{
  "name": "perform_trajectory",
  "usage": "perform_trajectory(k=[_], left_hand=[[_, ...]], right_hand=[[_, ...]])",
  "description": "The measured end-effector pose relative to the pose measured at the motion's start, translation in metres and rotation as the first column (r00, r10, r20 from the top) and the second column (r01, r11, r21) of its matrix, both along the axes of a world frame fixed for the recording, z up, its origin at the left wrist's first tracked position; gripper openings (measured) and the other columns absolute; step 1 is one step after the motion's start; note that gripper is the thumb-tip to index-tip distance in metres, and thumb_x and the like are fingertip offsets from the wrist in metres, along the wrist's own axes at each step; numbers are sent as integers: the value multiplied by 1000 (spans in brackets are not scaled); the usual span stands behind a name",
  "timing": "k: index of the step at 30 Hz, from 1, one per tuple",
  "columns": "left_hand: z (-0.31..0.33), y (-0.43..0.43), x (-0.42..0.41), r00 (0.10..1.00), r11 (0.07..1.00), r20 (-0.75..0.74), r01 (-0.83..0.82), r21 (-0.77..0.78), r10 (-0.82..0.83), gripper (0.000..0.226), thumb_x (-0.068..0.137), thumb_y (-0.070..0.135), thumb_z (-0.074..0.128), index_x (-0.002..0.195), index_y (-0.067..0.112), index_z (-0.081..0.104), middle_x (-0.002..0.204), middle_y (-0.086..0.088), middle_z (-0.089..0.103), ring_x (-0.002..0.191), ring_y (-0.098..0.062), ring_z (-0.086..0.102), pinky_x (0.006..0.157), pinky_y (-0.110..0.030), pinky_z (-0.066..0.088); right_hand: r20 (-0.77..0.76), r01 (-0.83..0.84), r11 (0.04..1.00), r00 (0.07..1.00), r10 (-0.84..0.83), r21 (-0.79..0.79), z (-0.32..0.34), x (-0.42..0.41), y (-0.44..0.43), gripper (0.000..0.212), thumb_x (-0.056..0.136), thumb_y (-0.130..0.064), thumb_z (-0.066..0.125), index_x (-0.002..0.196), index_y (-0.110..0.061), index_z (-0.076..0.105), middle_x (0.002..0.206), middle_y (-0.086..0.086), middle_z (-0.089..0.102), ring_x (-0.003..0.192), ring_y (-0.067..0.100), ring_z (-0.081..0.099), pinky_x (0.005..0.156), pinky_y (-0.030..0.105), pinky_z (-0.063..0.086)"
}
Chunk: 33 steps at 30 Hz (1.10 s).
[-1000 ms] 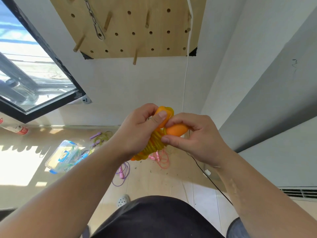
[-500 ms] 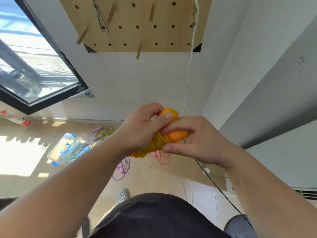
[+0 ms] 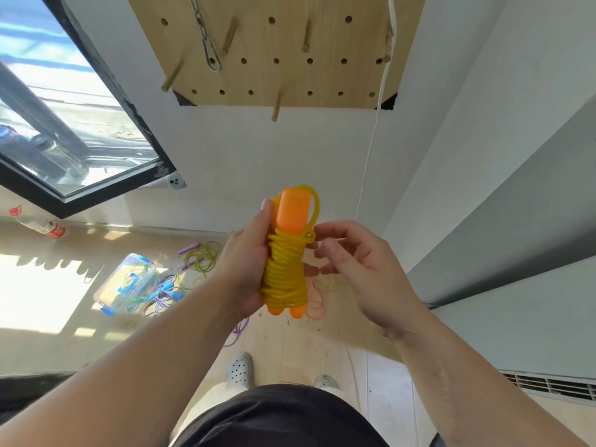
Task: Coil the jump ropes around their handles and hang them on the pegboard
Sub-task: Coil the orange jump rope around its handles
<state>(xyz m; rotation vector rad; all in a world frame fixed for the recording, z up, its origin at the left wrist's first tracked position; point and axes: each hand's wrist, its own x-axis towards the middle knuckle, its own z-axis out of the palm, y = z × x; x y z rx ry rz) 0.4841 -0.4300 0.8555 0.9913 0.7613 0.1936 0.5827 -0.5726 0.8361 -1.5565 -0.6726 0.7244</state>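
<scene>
A yellow jump rope (image 3: pixel 285 269) is coiled tightly round its two orange handles (image 3: pixel 292 214), standing upright in front of me. My left hand (image 3: pixel 246 269) grips the bundle from the left side. My right hand (image 3: pixel 351 269) hovers just right of the coil, fingers loosely curled, fingertips near the rope; a small loop sticks out at the top right. The wooden pegboard (image 3: pixel 283 50) with several pegs hangs on the wall above.
A metal chain (image 3: pixel 206 37) hangs on the pegboard. On the floor lie a clear plastic box (image 3: pixel 129 282), a green rope with purple handles (image 3: pixel 201 258), a blue rope (image 3: pixel 166 293), a pink rope (image 3: pixel 314 301) and a bottle (image 3: pixel 38 224). A white cable (image 3: pixel 371 150) runs down the wall.
The bundle turned from slanted to upright. My right hand let go of the handle and drew back to the right. The view tilted up toward the pegboard.
</scene>
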Motion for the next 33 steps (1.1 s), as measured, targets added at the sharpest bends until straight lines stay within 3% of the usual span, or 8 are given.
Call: perform_trajectory(k=[9, 12, 14, 17, 23, 27, 30, 33], left_hand=[[-9, 64, -7, 997, 998, 42, -67, 2, 67, 38, 87, 50, 67, 98, 14, 77, 114, -16, 74, 118, -40, 65, 103, -57, 50], [-4, 101, -18, 994, 1000, 106, -3, -27, 6, 72, 90, 76, 38, 118, 16, 67, 122, -14, 72, 119, -33, 66, 101, -55, 49], [3, 124, -28, 987, 992, 131, 81, 95, -93, 72, 76, 79, 55, 128, 29, 61, 121, -4, 73, 114, -25, 69, 94, -50, 55], [6, 169, -42, 983, 955, 115, 104, 278, -140, 42, 80, 46, 78, 119, 40, 64, 113, -3, 72, 103, -25, 72, 82, -42, 60], [13, 254, -61, 949, 968, 189, 244, 60, -251, 44, 78, 25, 77, 120, 30, 65, 118, -17, 70, 107, -42, 69, 90, -59, 58], [20, 284, -56, 955, 911, 164, 171, 376, -247, 66, 87, 12, 78, 131, 51, 49, 126, 4, 59, 111, -18, 64, 78, -33, 60], [24, 306, -46, 971, 680, 77, 101, 726, -226, 33, 87, 16, 75, 105, 43, 67, 123, 20, 55, 116, 1, 52, 94, -39, 54], [18, 324, -35, 980, 549, 29, 86, 831, -197, 6, 90, 30, 73, 95, 32, 71, 114, 20, 60, 109, 5, 53, 89, -26, 49]], right_hand=[[357, 135, 990, 923, -144, 48, 17, -12, 69, 10, 86, -17, 79, 85, -23, 71, 84, -8, 67, 84, 17, 66, 67, 34, 55], [558, 141, 990, 820, -126, 15, 25, -18, 106, 9, 86, -20, 78, 82, -22, 70, 79, -11, 63, 80, 14, 63, 63, 28, 51], [644, 127, 992, 761, -79, -28, 30, -23, 133, 9, 87, -23, 76, 83, -19, 70, 77, -10, 62, 77, 13, 61, 63, 29, 50], [562, 50, 997, 827, -4, -65, 40, -33, 173, 9, 91, -15, 73, 83, -17, 68, 75, -9, 62, 73, 12, 61, 64, 29, 51], [316, 66, 997, 948, -49, -44, 56, -48, 244, 9, 97, -11, 65, 88, -13, 66, 75, -5, 64, 70, 13, 62, 65, 29, 55], [364, 102, 994, 928, -78, -47, 59, -43, 281, 12, 99, -16, 62, 88, -13, 65, 76, 3, 63, 71, 19, 59, 67, 37, 54], [503, 58, 992, 864, 4, -108, 59, -38, 306, 14, 101, -20, 60, 87, -21, 63, 75, -1, 60, 71, 17, 57, 65, 34, 51], [581, 74, 991, 814, 3, -108, 58, -24, 330, 16, 100, -28, 56, 89, -19, 61, 77, -7, 57, 69, 8, 52, 61, 25, 46]])
